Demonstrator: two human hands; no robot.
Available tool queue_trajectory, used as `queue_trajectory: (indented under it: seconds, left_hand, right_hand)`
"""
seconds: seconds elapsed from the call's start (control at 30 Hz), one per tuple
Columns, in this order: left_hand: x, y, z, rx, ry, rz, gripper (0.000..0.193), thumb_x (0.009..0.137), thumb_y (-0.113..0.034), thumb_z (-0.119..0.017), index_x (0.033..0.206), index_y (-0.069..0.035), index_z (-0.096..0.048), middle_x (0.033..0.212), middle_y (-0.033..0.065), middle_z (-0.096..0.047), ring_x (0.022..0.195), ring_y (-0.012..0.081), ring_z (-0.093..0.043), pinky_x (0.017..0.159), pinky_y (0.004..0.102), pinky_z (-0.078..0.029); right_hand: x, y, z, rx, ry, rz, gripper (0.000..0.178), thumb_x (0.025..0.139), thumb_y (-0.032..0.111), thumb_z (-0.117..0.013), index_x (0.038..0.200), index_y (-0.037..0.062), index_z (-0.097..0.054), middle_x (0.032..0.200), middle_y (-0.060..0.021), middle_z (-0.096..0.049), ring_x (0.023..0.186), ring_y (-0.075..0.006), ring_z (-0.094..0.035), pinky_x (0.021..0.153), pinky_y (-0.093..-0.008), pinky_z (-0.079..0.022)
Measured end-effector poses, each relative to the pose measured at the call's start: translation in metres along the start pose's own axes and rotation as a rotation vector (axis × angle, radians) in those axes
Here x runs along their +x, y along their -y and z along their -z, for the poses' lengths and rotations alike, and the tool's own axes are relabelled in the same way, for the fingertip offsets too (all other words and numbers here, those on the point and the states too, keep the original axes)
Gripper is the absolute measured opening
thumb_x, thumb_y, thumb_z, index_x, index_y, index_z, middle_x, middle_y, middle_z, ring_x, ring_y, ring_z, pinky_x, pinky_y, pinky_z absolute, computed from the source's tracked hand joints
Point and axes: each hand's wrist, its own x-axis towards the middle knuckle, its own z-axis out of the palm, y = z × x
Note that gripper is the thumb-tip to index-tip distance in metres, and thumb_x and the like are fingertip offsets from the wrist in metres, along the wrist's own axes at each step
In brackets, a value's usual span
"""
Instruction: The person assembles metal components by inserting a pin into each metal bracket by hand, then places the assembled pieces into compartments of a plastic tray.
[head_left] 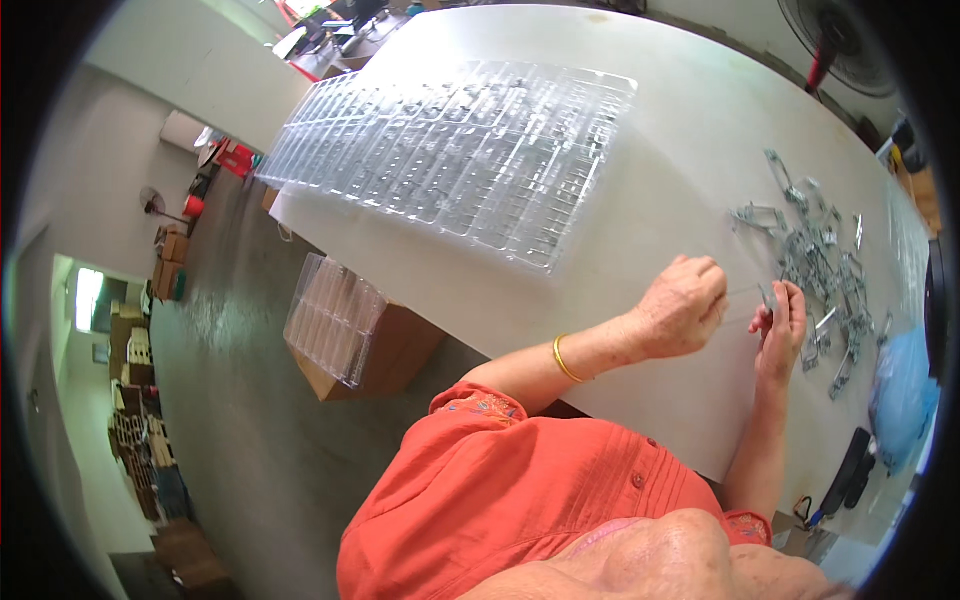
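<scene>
My left hand, with a gold bangle at the wrist, is closed in a fist above the white table; what its fingers hold is hidden. Just to its right, my right hand pinches a small grey metal part between thumb and fingers. Faint thin lines span the gap between the two hands, too fine to name. Beyond my right hand lies a loose pile of small metal parts. Farther off to the left, a clear plastic tray carries rows of small metal pieces in its long compartments.
Below the table's left edge, a cardboard box bears more clear trays. A blue plastic bag and a black object lie at the right edge. A fan stands at the far right; cartons line the left wall.
</scene>
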Motion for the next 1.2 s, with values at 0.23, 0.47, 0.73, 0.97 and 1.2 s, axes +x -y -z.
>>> queue_trajectory:
  seconds: [0.23, 0.47, 0.73, 0.97, 1.2]
  left_hand:
    - [0.007, -0.036, 0.051, 0.031, -0.094, -0.103, 0.013, 0.083, -0.003, -0.066, 0.085, -0.003, -0.054, 0.083, 0.0109, -0.056, 0.079, 0.0307, -0.057, 0.077, 0.0411, -0.045]
    - [-0.015, -0.015, 0.145, 0.485, -0.326, -0.021, 0.010, 0.084, 0.001, -0.067, 0.082, -0.003, -0.058, 0.089, 0.0119, -0.064, 0.083, 0.0313, -0.060, 0.079, 0.0412, -0.047]
    - [-0.035, 0.036, 0.219, 0.916, -0.376, 0.273, 0.011, 0.085, -0.006, -0.067, 0.080, -0.001, -0.059, 0.092, 0.0118, -0.065, 0.091, 0.0305, -0.060, 0.083, 0.0430, -0.043]
    - [-0.036, 0.067, 0.218, 0.972, -0.262, 0.360, 0.008, 0.081, -0.007, -0.068, 0.078, -0.001, -0.064, 0.093, 0.0150, -0.063, 0.095, 0.0323, -0.060, 0.088, 0.0448, -0.043]
    - [-0.033, 0.059, 0.215, 1.027, -0.255, 0.375, 0.013, 0.081, -0.012, -0.071, 0.079, 0.000, -0.066, 0.094, 0.0154, -0.064, 0.095, 0.0314, -0.060, 0.088, 0.0447, -0.042]
  right_hand:
    - [-0.003, -0.006, -0.001, -0.062, 0.055, 0.028, 0.012, 0.102, 0.020, -0.057, 0.101, 0.0083, -0.058, 0.070, 0.0029, -0.049, 0.058, -0.0067, -0.047, 0.052, -0.0223, -0.040]
    - [-0.005, 0.002, -0.007, -0.115, 0.084, 0.038, 0.012, 0.103, 0.020, -0.056, 0.100, 0.0088, -0.057, 0.069, 0.0032, -0.049, 0.056, -0.0062, -0.045, 0.049, -0.0219, -0.038]
    - [-0.005, -0.004, -0.009, -0.139, 0.104, 0.031, 0.012, 0.103, 0.022, -0.057, 0.100, 0.0094, -0.057, 0.069, 0.0037, -0.049, 0.056, -0.0051, -0.046, 0.050, -0.0211, -0.040]
    - [-0.006, -0.005, -0.010, -0.144, 0.096, 0.032, 0.012, 0.103, 0.022, -0.058, 0.100, 0.0097, -0.057, 0.070, 0.0035, -0.050, 0.056, -0.0053, -0.047, 0.050, -0.0212, -0.040]
    - [-0.008, -0.005, -0.010, -0.137, 0.100, 0.030, 0.013, 0.103, 0.022, -0.058, 0.099, 0.0089, -0.057, 0.070, 0.0030, -0.052, 0.057, -0.0053, -0.048, 0.049, -0.0212, -0.040]
